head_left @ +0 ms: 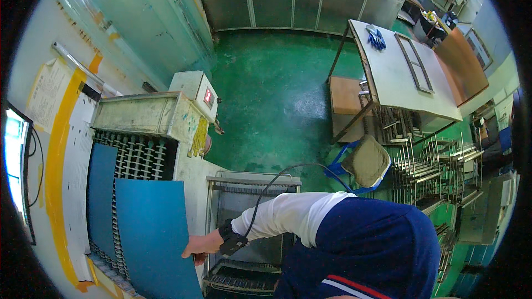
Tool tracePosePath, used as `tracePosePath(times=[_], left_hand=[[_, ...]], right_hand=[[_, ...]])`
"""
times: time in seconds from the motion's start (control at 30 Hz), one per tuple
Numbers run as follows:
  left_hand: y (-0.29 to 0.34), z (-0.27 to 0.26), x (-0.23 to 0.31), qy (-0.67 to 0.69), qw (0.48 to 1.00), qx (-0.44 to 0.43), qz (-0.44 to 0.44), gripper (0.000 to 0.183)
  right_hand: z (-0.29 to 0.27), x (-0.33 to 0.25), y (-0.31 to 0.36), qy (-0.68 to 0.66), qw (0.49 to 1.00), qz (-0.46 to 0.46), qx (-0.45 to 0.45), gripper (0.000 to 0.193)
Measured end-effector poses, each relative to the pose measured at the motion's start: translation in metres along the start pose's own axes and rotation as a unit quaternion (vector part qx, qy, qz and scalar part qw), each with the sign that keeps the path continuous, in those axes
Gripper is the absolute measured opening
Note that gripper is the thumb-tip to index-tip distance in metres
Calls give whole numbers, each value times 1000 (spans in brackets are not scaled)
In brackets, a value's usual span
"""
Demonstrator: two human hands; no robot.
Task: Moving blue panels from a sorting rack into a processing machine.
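My right hand (201, 245) grips the right edge of a large flat blue panel (152, 227), its fingers closed on the edge and partly hidden. That panel lies tilted over the left machine's bed of rollers (147, 158). A second blue panel (102, 194) lies on the rollers to its left, partly covered. Around my right wrist is a black strap with a small box (233, 239), from which a dark cable runs up over the arm. My left hand is not in view.
A metal rack with slotted rails (252, 188) stands just right of the panel. A control box (202, 97) with a red display sits on the machine. Beyond are a blue-rimmed bin (366, 163), wire racks (426, 171), and a table (388, 66) bearing blue gloves (376, 39) and a frame.
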State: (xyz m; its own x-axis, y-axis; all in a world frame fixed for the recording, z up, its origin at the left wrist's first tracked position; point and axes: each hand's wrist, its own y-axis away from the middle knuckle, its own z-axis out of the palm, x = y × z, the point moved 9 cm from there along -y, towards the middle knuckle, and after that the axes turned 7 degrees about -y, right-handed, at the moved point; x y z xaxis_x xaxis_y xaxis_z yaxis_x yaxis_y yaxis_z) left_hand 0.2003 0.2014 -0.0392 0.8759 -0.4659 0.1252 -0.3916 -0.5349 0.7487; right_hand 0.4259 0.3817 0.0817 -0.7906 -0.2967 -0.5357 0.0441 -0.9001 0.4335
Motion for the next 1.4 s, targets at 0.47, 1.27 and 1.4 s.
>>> tracePosePath(times=[0.47,1.27,1.4], left_hand=[[-11,5,-6,-6,1000,-7,2,39],[23,17,-38,11,999,-16,-35,41],[42,28,-43,-2,998,-50,-40,41]], right_hand=[[6,-15,15,-27,999,-37,4,33],[-2,-19,-46,-15,986,-116,-117,35],[-6,-28,-30,47,991,-91,-83,34]])
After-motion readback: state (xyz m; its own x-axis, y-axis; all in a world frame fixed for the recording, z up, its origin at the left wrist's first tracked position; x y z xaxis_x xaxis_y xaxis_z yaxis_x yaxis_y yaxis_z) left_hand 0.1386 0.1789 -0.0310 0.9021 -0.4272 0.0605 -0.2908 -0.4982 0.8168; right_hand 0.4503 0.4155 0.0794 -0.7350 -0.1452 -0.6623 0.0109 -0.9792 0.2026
